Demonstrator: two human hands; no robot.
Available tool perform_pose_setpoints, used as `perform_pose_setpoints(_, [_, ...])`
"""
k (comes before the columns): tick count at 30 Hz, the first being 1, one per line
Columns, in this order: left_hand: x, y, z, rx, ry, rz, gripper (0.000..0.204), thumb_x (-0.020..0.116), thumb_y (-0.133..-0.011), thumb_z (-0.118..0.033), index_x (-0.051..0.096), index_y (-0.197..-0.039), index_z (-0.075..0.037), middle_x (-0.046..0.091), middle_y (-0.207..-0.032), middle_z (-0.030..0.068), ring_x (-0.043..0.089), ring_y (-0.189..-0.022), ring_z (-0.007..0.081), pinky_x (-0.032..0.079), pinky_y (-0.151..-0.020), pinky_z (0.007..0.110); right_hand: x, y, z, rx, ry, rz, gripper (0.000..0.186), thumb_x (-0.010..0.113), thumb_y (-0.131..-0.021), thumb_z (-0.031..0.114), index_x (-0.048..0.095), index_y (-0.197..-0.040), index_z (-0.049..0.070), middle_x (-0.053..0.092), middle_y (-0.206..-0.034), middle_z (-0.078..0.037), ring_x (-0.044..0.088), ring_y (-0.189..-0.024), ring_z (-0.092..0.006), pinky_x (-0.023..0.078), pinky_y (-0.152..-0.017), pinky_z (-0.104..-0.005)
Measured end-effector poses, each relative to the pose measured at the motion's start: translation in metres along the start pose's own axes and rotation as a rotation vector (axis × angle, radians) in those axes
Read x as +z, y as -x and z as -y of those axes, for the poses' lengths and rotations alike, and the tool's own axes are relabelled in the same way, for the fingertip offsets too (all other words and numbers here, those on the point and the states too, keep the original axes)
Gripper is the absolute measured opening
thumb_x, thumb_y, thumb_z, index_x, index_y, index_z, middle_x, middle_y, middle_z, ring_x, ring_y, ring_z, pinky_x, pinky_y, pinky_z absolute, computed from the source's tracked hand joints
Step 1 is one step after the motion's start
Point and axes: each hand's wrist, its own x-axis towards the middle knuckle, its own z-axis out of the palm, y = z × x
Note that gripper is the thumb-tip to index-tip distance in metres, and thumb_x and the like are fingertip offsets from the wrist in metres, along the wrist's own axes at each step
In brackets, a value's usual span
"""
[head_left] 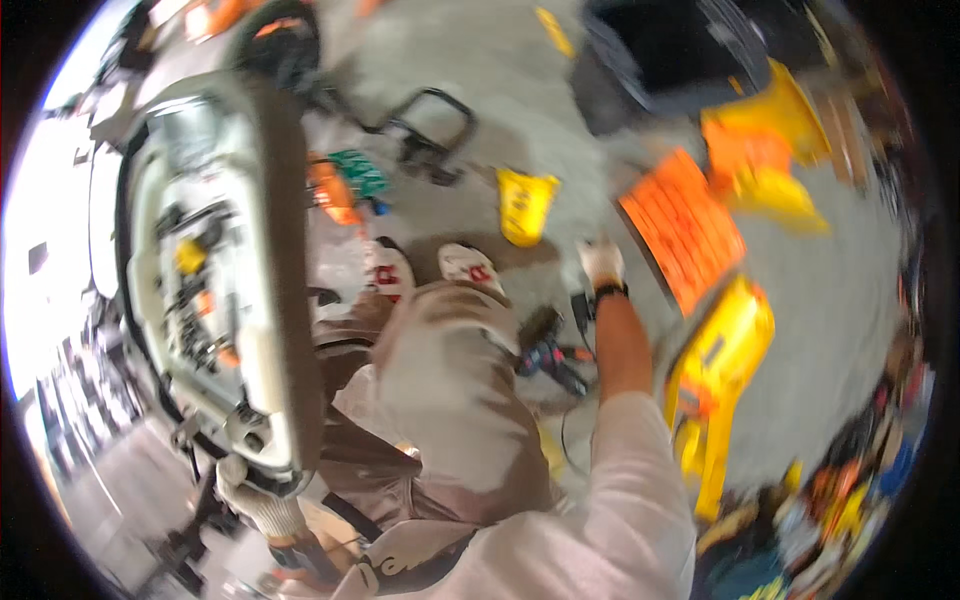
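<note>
On the left stands a long grey-brown shell [215, 270] with a pale hollow inside, where dark hardware and small yellow and orange pieces lie. My left hand [255, 500], in a pale knit glove, has its fingers curled at the shell's lower end. My right arm reaches forward over the floor. Its gloved right hand [602, 264] is blurred, so I cannot make out its fingers or anything in them. Beside that hand lie an orange ribbed panel [685, 230] and a yellow tapered piece [527, 205]. A dark power tool [552, 366] lies nearer, between my leg and right forearm.
A black bent frame [430, 125] lies ahead. Green mesh [358, 174] and an orange piece [334, 192] are near my shoes. Right of my arm is a long yellow part [722, 355]. A dark bin [675, 55] and more yellow parts [785, 110] stand far right.
</note>
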Motion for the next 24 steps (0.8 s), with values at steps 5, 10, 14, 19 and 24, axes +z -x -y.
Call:
perform_pose_setpoints(5, [-0.054,0.035,-0.013,-0.421,0.39,-0.064,0.004,0.063,-0.08,-0.015,0.061,-0.084,-0.014,0.063,-0.084,-0.0013,0.063,-0.083,0.0199,0.054,-0.087,0.036,0.019,0.052,-0.015,-0.286,0.536,0.049,0.035,0.066,-0.091,0.031,0.075,-0.116,0.008,0.071,-0.129,-0.015,0.069,-0.115,-0.0315,0.053,-0.097,-0.0405])
perform_pose_setpoints(10, [-0.098,0.001,-0.022,-0.553,0.662,0.286,0.025,0.053,-0.076,0.0,0.065,-0.097,0.006,0.069,-0.099,0.0174,0.07,-0.087,0.0318,0.061,-0.083,0.049,-0.086,0.163,0.103,-0.328,-0.9,0.065,0.022,0.052,-0.101,0.016,0.068,-0.109,0.002,0.065,-0.092,-0.006,0.06,-0.069,-0.0154,0.047,-0.062,-0.0309])
perform_pose_setpoints(14, [-0.146,0.0,-0.014,-0.543,0.686,0.214,0.017,0.056,-0.079,0.003,0.057,-0.062,-0.003,0.059,-0.067,0.0067,0.06,-0.06,0.0224,0.059,-0.068,0.04,-0.219,0.328,0.208,-0.723,-1.02,0.108,0.021,0.059,-0.099,0.009,0.064,-0.118,0.002,0.064,-0.093,-0.004,0.058,-0.072,-0.011,0.048,-0.064,-0.0281])
perform_pose_setpoints(19, [-0.192,0.009,-0.005,-0.519,0.647,0.105,0.008,0.058,-0.072,0.0,0.062,-0.065,-0.001,0.065,-0.07,0.0097,0.065,-0.063,0.0222,0.057,-0.067,0.035,-0.271,0.513,0.282,-1.47,-0.494,0.215,0.023,0.07,-0.09,0.004,0.068,-0.113,0.002,0.069,-0.091,-0.007,0.065,-0.071,-0.0151,0.054,-0.067,-0.0294])
perform_pose_setpoints(24, [-0.194,0.02,0.004,-0.521,0.789,0.194,0.03,0.055,-0.066,0.004,0.07,-0.092,0.008,0.074,-0.09,0.0151,0.073,-0.078,0.027,0.062,-0.083,0.036,-0.243,0.569,0.344,-1.771,-0.142,0.291,0.028,0.073,-0.085,0.012,0.07,-0.113,0.009,0.074,-0.094,-0.008,0.072,-0.073,-0.0257,0.057,-0.066,-0.0349])
